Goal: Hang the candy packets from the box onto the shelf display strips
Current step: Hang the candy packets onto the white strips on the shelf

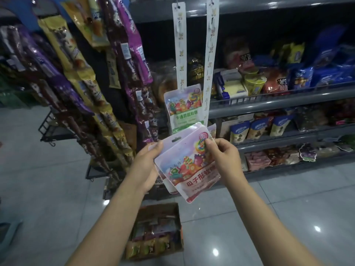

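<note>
Right now both hands are clamped on a small stack of candy packets (189, 166): left hand (148, 166) grips the stack's left edge, right hand (223, 158) pinches the front packet's top corner. Peel that one off w/ the right, line its hang slot up w/ a free hook on the strips (209, 60) above the hands, just over the hung packet (183, 107). Box (156, 232) sits on the floor below the wrists. Hooks too small to make out; stack count unclear.

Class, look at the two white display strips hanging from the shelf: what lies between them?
In the head view, only dark shelf background shows between the left strip and the right strip; the hung packet sits on the left strip's lower end.
</note>
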